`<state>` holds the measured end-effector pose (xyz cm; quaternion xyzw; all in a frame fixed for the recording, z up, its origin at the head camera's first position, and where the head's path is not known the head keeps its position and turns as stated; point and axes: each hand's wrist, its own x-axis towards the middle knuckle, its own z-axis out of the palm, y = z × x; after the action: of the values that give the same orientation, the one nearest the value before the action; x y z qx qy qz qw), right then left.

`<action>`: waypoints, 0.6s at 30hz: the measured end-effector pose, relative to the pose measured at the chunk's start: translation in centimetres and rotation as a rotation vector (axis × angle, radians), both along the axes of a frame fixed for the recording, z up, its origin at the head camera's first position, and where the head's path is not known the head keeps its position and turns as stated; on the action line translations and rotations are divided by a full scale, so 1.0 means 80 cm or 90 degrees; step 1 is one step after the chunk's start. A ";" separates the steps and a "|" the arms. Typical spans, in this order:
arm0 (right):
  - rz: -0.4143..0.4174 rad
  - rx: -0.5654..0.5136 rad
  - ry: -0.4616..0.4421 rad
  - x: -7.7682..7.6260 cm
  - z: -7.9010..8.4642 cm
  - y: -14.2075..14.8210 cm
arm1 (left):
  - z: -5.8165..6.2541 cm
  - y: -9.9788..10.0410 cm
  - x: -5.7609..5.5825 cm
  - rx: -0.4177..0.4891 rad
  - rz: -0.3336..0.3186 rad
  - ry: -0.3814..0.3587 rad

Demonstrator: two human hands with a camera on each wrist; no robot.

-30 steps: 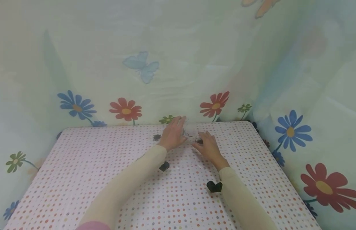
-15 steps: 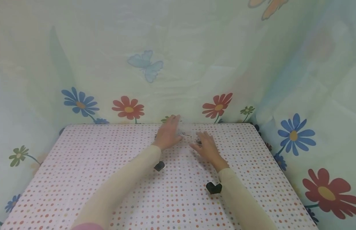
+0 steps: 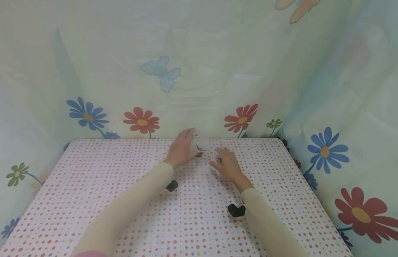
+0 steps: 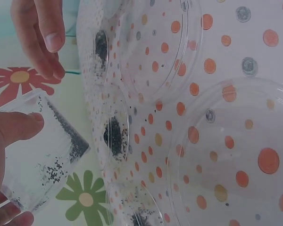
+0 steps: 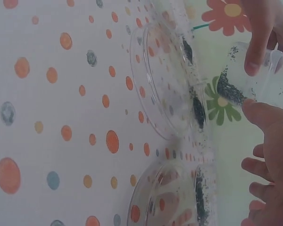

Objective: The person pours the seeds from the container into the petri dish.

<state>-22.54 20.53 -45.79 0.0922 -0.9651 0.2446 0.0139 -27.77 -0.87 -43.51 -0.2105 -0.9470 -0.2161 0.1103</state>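
My left hand [image 3: 181,148] grips a clear plastic cup [image 4: 26,157] over the back of the table. The cup is tilted, and small black grains are gathered along its lower edge and stuck to its wall. To its right my right hand [image 3: 229,164] is held with loose, slightly bent fingers and nothing in them. In the right wrist view its thumb overlaps the cup's grain-filled end. Below the hands stands a row of clear shallow dishes with black grains, among them a middle dish [image 4: 115,136] and an end dish [image 4: 101,52].
Nearer the person lie clear round lids [image 4: 236,155], partly overlapping the dishes in the wrist views. A few loose grains are scattered on the dotted table [image 3: 147,214]. Flowered sheeting [image 3: 199,89] rises directly behind the table and on the right side.
My left hand has moved left with the cup, now covering the leftmost grain patch and showing the middle one. My right hand has barely shifted.
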 end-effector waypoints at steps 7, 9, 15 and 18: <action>0.002 0.004 0.012 -0.003 -0.002 -0.006 | 0.000 -0.013 0.003 0.013 0.005 0.000; 0.000 0.006 0.010 -0.004 -0.003 -0.008 | 0.000 -0.017 0.003 0.022 0.008 0.005; -0.012 0.017 0.009 -0.004 -0.003 -0.016 | -0.006 -0.025 0.004 0.034 0.014 0.003; -0.008 0.014 0.020 -0.004 -0.002 -0.018 | -0.009 -0.027 0.005 0.035 0.020 -0.001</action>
<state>-22.83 19.06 -45.94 0.0898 -0.9680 0.2325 0.0294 -27.38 -3.07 -44.21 -0.1927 -0.9438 -0.2406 0.1189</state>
